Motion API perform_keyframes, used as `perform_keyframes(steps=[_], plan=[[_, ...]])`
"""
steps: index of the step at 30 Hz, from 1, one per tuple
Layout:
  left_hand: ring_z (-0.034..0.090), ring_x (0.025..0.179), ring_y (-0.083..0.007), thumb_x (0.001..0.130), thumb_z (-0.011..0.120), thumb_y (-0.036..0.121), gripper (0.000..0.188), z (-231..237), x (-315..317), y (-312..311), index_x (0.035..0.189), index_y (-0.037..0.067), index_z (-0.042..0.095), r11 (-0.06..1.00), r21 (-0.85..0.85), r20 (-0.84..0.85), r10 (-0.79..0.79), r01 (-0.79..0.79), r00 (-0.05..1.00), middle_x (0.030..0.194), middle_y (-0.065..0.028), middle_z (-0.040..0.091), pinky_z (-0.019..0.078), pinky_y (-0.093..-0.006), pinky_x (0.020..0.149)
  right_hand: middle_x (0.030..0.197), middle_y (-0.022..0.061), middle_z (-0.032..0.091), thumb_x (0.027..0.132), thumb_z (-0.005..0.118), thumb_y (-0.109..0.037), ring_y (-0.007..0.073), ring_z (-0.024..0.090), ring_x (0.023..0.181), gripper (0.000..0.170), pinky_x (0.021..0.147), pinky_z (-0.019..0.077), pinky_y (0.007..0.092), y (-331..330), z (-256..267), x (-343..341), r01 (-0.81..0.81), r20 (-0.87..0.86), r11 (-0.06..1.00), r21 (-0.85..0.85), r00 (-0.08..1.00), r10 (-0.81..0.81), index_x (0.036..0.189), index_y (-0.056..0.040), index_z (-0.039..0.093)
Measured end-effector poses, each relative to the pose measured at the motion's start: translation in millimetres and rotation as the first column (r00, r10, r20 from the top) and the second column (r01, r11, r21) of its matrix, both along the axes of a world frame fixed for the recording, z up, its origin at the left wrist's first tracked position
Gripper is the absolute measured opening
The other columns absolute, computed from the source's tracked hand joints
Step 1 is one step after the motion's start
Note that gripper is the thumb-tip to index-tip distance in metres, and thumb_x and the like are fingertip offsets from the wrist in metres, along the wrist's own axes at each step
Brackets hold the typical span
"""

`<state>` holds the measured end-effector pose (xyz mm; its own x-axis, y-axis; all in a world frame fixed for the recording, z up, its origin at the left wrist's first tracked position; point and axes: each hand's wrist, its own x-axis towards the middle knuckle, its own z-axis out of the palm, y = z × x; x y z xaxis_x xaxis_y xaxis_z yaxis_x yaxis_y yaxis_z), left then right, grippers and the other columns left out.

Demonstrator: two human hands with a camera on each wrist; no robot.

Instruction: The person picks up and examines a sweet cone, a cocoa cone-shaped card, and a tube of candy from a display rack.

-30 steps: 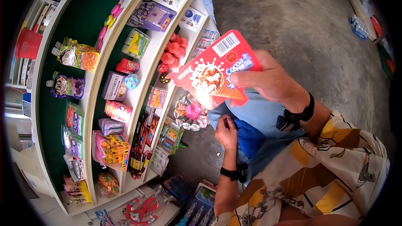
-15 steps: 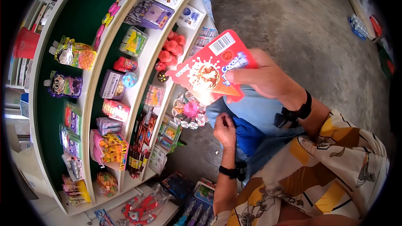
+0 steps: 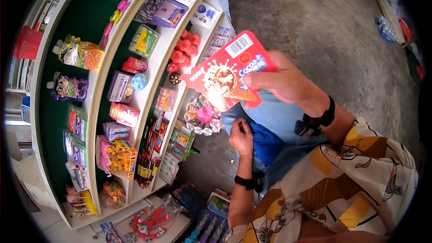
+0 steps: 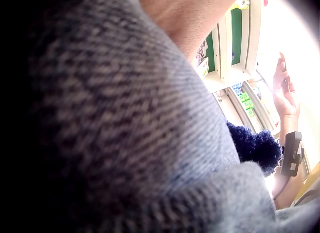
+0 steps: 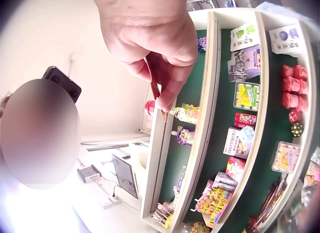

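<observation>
My right hand (image 3: 290, 81) pinches a flat red packet (image 3: 225, 77) printed with an ice cream cone, the word Cocoa and a barcode. Its thumb lies across the printed face. Seen from the right wrist, the packet (image 5: 154, 83) is nearly edge-on between thumb and fingers. Lower down, my left hand (image 3: 241, 138) rests at the jeans (image 3: 283, 112) with loosely curled fingers, beside a bright blue cloth (image 3: 268, 146). The left wrist view is mostly filled by denim (image 4: 135, 118), with my right hand (image 4: 286, 95) raised at its right side.
A white shelf unit (image 3: 92, 121) with a green back stands to the left. It holds pouches (image 3: 69, 87), red tubs (image 3: 184, 47), a chocolate box (image 3: 120, 85) and several other sweets. A ring of wrapped cones (image 3: 202, 114) stands near the knee. Concrete floor (image 3: 333, 40) stretches behind.
Over the first half second, the right hand and packet shifted slightly left, and the view moved a little. Since then both hands have stayed almost still; the grip is the same.
</observation>
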<state>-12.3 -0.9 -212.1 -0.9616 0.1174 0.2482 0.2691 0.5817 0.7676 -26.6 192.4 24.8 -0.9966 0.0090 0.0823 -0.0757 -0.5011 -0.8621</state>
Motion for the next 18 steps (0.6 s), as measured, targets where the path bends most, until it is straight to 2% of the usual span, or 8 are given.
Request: perform_keyframes(steps=[8, 18], plan=[[0.062, 0.056, -0.0170, 0.088, 0.060, 0.012, 0.009, -2.2, 0.2, -1.0, 0.091, 0.004, 0.063, 1.000, 0.020, 0.012, -0.009, 0.009, 1.000, 0.067, -0.0086, 0.064, 0.0486, -0.0312, 0.056, 0.094, 0.0052, 0.066, 0.087, 0.064, -0.010, 0.0084, 0.060, 0.082, 0.025, 0.071, 0.0487, 0.0256, -0.2, 0.6, 3.0, -0.007, 0.009, 1.000, 0.007, 1.000, 0.007, 0.107, 0.0047, 0.062], [0.064, 0.058, -0.0184, 0.088, 0.061, 0.014, 0.010, 1.8, 0.8, 1.0, 0.090, 0.005, 0.063, 1.000, -0.010, 0.015, 0.000, 0.000, 1.000, 0.069, -0.0098, 0.066, 0.0495, -0.0322, 0.057, 0.090, 0.0043, 0.066, 0.086, 0.065, -0.013, 0.0080, 0.060, 0.080, 0.024, 0.069, 0.0486, 0.0251, -0.5, -7.9, 3.3, 0.031, -0.013, 0.997, 0.074, 0.999, -0.030, 0.102, 0.0052, 0.064]])
